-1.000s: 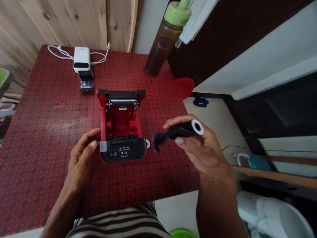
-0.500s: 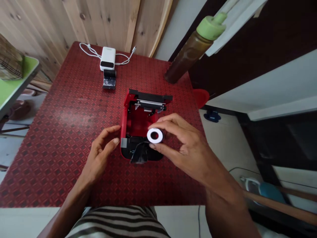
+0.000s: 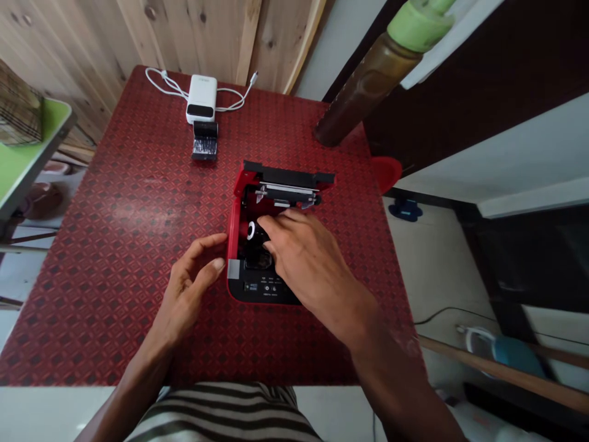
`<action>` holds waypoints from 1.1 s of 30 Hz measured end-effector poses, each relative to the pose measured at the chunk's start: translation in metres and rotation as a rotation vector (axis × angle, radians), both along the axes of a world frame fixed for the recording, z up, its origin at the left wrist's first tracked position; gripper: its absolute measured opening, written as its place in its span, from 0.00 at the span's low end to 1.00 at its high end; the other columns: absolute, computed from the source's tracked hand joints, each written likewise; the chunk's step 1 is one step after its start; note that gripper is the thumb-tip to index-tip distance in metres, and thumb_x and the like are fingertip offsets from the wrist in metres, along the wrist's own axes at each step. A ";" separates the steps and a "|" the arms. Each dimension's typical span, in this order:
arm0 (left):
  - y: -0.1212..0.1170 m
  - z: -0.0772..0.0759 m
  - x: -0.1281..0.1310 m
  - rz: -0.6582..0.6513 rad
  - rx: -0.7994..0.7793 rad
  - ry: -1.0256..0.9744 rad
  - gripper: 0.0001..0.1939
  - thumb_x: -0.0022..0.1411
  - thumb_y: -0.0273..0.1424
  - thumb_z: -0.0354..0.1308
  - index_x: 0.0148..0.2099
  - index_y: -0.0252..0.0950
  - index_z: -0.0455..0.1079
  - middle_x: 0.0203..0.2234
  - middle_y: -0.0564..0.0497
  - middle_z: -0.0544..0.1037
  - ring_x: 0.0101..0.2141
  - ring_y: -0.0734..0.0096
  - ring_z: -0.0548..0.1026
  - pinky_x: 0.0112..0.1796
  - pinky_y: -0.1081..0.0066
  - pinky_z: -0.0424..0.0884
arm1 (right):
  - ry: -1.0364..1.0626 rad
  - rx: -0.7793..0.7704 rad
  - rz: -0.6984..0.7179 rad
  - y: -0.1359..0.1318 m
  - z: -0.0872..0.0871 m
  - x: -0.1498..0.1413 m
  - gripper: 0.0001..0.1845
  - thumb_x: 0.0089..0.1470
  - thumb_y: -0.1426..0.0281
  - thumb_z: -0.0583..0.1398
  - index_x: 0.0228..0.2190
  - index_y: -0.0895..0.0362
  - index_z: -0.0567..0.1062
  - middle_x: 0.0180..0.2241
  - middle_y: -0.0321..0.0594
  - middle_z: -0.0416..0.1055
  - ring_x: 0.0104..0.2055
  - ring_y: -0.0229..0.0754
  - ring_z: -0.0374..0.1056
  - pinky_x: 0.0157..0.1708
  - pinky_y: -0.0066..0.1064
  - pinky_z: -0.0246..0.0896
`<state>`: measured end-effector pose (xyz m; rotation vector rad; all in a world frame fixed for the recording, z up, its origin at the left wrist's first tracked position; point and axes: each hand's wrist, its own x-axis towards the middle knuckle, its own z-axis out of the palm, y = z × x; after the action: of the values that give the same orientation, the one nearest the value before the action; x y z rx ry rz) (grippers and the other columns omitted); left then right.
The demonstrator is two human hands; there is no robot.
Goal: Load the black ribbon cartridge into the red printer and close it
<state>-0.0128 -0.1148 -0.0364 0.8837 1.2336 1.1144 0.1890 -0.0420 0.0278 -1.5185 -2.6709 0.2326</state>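
Observation:
A red and black label printer [image 3: 234,236] stands on the table with its lid [image 3: 288,175] raised at the back. My right hand [image 3: 310,264] reaches into its bay, fingers closed round a small black paper roll [image 3: 263,236] with a white ring-shaped end facing left. Most of the roll is hidden behind those fingers. A dark loose flap [image 3: 259,261] hangs from it over the bay's front edge. My left hand [image 3: 191,282] is at the printer's left side, thumb and fingers apart, fingertips at or very near the red wall.
At the back of the red patterned table [image 3: 138,276] lie a white power bank [image 3: 202,92] with a cable [image 3: 234,104] and another black roll [image 3: 205,140]. A tall brown bottle [image 3: 363,92] with a green cap stands at the back right.
My right hand has moved left and into the printer's bay, turning the roll so its white end faces left. The loose flap has drawn back from the front panel. My left hand stays put.

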 end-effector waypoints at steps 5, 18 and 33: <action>0.000 -0.003 0.000 0.004 -0.005 -0.002 0.23 0.73 0.48 0.70 0.63 0.44 0.83 0.58 0.44 0.87 0.59 0.45 0.84 0.64 0.49 0.76 | -0.064 -0.163 0.002 0.017 -0.002 -0.006 0.16 0.68 0.84 0.58 0.43 0.57 0.83 0.44 0.52 0.86 0.50 0.56 0.82 0.49 0.46 0.74; -0.001 -0.002 -0.001 0.002 -0.069 0.002 0.24 0.72 0.49 0.71 0.64 0.44 0.82 0.58 0.45 0.87 0.60 0.45 0.84 0.66 0.48 0.74 | 0.314 -0.163 0.078 0.004 -0.004 0.023 0.31 0.66 0.91 0.51 0.56 0.56 0.82 0.61 0.46 0.83 0.63 0.47 0.79 0.67 0.44 0.74; 0.039 0.017 0.002 0.116 0.250 0.131 0.22 0.75 0.46 0.70 0.66 0.51 0.82 0.66 0.48 0.82 0.66 0.46 0.79 0.66 0.49 0.75 | 0.574 0.194 0.091 -0.027 0.004 0.038 0.10 0.73 0.81 0.63 0.39 0.59 0.83 0.39 0.42 0.80 0.42 0.43 0.76 0.45 0.37 0.76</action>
<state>-0.0109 -0.0763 -0.0198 1.0992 1.2831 1.3422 0.2270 -0.0686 0.0316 -1.0704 -2.2293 0.3418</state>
